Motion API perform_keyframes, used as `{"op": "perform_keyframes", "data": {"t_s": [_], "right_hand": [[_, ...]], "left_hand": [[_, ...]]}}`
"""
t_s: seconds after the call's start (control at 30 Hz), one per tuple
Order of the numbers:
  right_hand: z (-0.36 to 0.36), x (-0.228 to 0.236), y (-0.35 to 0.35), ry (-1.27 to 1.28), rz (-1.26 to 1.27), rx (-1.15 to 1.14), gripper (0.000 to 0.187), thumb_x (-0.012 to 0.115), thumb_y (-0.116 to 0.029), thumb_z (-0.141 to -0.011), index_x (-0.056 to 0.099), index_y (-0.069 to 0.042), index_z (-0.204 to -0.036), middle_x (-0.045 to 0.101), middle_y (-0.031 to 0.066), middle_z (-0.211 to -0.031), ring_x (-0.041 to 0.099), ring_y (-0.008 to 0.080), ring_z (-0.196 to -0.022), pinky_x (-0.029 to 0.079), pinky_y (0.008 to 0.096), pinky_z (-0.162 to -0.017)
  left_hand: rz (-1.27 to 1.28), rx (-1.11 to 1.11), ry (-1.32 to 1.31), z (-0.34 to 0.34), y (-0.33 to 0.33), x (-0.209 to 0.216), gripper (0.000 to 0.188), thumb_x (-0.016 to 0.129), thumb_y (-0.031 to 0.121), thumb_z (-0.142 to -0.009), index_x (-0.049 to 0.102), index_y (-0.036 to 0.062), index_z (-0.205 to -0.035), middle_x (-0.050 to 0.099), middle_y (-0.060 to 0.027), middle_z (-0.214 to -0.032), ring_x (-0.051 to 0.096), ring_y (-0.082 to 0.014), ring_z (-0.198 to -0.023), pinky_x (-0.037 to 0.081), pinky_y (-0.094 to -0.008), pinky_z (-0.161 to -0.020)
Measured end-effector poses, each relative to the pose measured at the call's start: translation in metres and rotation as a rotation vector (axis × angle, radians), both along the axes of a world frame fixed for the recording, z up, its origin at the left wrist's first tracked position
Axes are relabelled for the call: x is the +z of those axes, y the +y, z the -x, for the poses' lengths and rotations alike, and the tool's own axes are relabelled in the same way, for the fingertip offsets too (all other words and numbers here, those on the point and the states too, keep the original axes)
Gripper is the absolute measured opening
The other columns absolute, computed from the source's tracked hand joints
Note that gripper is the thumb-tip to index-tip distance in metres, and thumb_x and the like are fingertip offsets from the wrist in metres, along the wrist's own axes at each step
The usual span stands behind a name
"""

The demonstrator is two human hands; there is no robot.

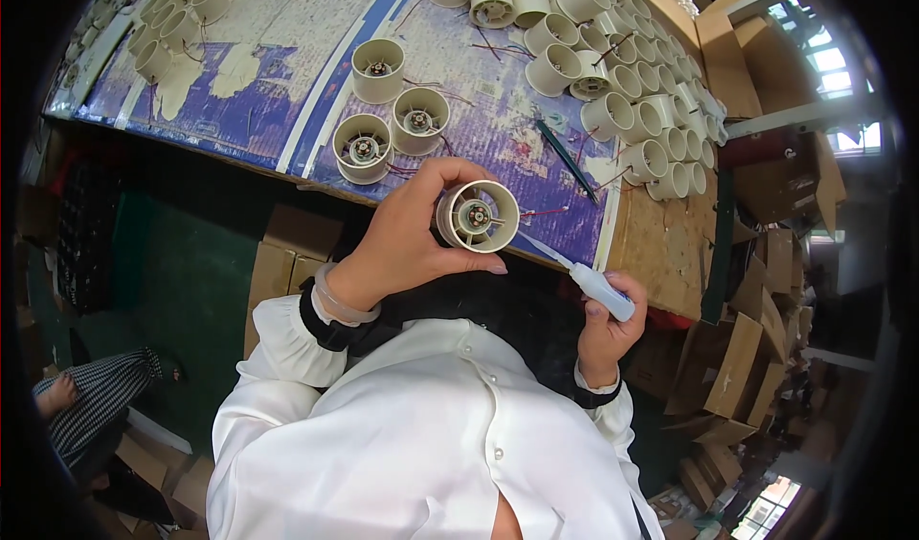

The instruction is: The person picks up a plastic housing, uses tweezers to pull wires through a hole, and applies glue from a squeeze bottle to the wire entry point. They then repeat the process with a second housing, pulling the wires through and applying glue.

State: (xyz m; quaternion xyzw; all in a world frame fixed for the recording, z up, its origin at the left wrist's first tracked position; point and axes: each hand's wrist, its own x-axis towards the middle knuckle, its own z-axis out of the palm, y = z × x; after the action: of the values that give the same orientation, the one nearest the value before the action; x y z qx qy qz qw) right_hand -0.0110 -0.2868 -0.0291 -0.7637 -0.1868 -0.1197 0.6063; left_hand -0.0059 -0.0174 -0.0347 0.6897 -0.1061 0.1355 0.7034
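Observation:
My left hand [407, 229] is wrapped round a cream plastic fan housing [508, 216], held up in front of the table edge. Its open end faces me, showing spokes and a round motor core with a small circuit board inside; red wires stick out to the right. Between the fingers of my right hand [613, 325] is a small white squeeze bottle [601, 291] with a long thin nozzle. The nozzle tip points up and left, just right of the housing, apparently apart from it. Three similar housings [364, 147] stand upright on the table just beyond my left hand.
The worktable [268, 109] has a worn blue-and-white cover. Many more housings [632, 109] crowd its right side, others [177, 28] its far left. A dark pen-like tool [567, 162] lies near the right. Cardboard boxes [737, 368] pile up at right; a person's patterned clothing [100, 406] shows at lower left.

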Motion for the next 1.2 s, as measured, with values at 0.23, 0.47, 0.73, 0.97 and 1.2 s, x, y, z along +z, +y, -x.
{"op": "perform_keyframes", "data": {"t_s": [0.23,0.47,0.73,0.97,1.2], "right_hand": [[-0.008,0.011,0.002,-0.165,0.134,0.032,0.038,0.08,-0.015,-0.076,0.056,-0.004,-0.103,0.058,0.008,-0.092,0.054,0.0173,-0.079,0.043,0.0275,-0.072],[-0.016,0.024,-0.002,-0.26,0.252,0.08,0.042,0.083,-0.015,-0.07,0.057,-0.006,-0.101,0.061,0.0084,-0.087,0.055,0.0209,-0.073,0.043,0.0296,-0.066],[-0.022,0.034,-0.007,-0.35,0.354,0.123,0.045,0.086,-0.018,-0.066,0.059,-0.008,-0.101,0.062,0.0063,-0.084,0.056,0.0221,-0.07,0.043,0.0307,-0.063],[-0.025,0.038,-0.006,-0.394,0.354,0.155,0.046,0.087,-0.019,-0.065,0.059,-0.009,-0.1,0.061,0.0052,-0.081,0.057,0.022,-0.069,0.043,0.0312,-0.063],[-0.024,0.042,-0.006,-0.436,0.406,0.162,0.048,0.087,-0.019,-0.062,0.059,-0.01,-0.1,0.061,0.0046,-0.08,0.058,0.0221,-0.068,0.042,0.0304,-0.061]], "left_hand": [[0.005,-0.003,0.004,-0.001,0.001,-0.002,0.072,0.091,0.023,-0.06,0.049,0.0052,-0.116,0.059,-0.0069,-0.11,0.061,-0.0183,-0.099,0.049,-0.0296,-0.086],[0.03,-0.011,0.018,-0.001,0.0,-0.003,0.072,0.091,0.023,-0.06,0.05,0.0053,-0.116,0.058,-0.0072,-0.111,0.06,-0.0189,-0.1,0.049,-0.0299,-0.086],[0.038,-0.052,0.016,-0.002,-0.001,-0.002,0.068,0.09,0.019,-0.062,0.051,0.0051,-0.115,0.058,-0.0076,-0.112,0.059,-0.0192,-0.103,0.048,-0.0301,-0.089],[0.047,-0.067,0.017,-0.001,0.001,-0.002,0.068,0.09,0.018,-0.062,0.051,0.0051,-0.117,0.058,-0.0072,-0.114,0.059,-0.0184,-0.105,0.048,-0.03,-0.089],[-0.006,-0.119,0.05,0.001,0.003,0.0,0.071,0.089,0.012,-0.063,0.046,0.0061,-0.119,0.054,-0.0091,-0.122,0.055,-0.0178,-0.112,0.046,-0.0303,-0.095]]}}
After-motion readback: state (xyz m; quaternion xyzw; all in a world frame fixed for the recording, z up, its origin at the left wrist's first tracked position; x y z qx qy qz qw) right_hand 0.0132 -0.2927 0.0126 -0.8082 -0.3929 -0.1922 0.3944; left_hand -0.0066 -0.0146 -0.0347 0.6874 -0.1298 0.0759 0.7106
